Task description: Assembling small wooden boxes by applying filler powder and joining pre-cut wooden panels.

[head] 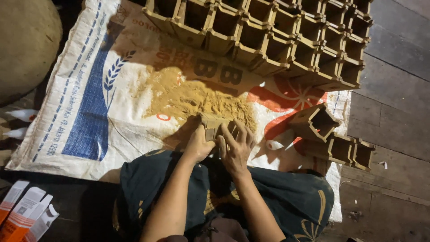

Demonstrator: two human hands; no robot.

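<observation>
the dark patterned cloth (286, 197) over the person's lap fills the bottom of the view, and both forearms reach forward from it. the left hand (198, 145) is curled around the near left side of a small open wooden box (214, 125), thumb and fingers wrapped on its wall. the right hand (236, 145) lies over the box's right side with fingers spread and pressed against it, so both hands have hold of the same piece; the shadow there makes it hard to tell just how tightly the right one grips. the box sits at the near edge of a heap of tan sawdust (192, 96), touching it, on a white woven sack (89, 112) printed in blue and red and spread flat on the floor. beyond the heap, a long double row of like wooden boxes (277, 40) runs across the top. three more loose boxes (333, 134) lie to the right of the hands, near a small white glue bottle (274, 144). white and orange cartons (24, 213) lie at the lower left, off the sack.
</observation>
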